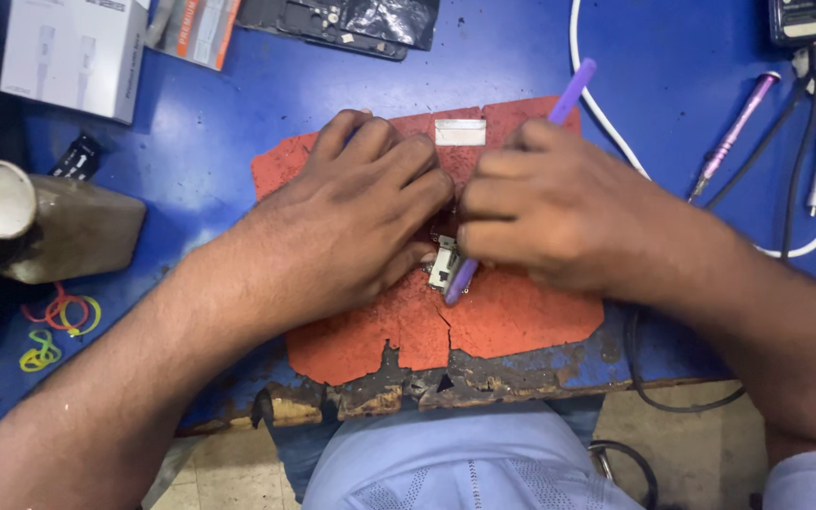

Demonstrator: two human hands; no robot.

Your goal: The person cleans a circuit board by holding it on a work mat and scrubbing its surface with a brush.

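Note:
My left hand [351,222] lies flat on a worn red mat [512,316], its fingers pressing down on a small metal electronic part [443,264] that is mostly hidden beneath both hands. My right hand [559,212] grips a purple plastic tool [573,87], whose upper end sticks out past my fingers and whose tip comes out below at the small part. The two hands touch each other over the part. A small silver strip [460,131] lies on the mat just beyond my fingers.
The blue workbench [210,123] has a chipped front edge. A metal container [11,222] and coloured rubber bands [59,321] sit at left, white boxes [73,52] at back left, a dark phone part [342,21] at the back. A white cable [606,118], pink screwdriver [734,132] and black cables lie right.

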